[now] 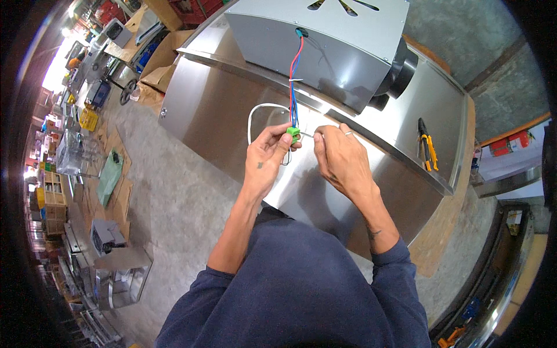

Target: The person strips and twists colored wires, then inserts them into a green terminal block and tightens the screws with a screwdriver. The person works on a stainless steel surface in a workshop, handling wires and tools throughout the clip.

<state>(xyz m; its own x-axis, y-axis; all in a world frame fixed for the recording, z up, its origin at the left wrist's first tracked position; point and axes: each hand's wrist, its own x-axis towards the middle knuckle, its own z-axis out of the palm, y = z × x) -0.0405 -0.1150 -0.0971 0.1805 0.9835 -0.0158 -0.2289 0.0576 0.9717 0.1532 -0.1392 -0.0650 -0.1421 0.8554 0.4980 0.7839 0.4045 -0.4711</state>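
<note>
Pinched between thumb and forefinger of left hand (266, 158): small green connector (293, 134), held over stainless steel hood (220, 110). Right hand (342, 159), grip closed on thin white wire (255, 110) end just beside connector. Grey metal housing (325, 46) atop hood, red and blue wires (295, 75) descending from it to connector. Yellow-handled pliers (427, 148) lying well apart at right.

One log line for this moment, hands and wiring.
left hand: pinches green connector | right hand: holds white wire end at connector | red and blue wires: from grey box | pliers: untouched
</note>
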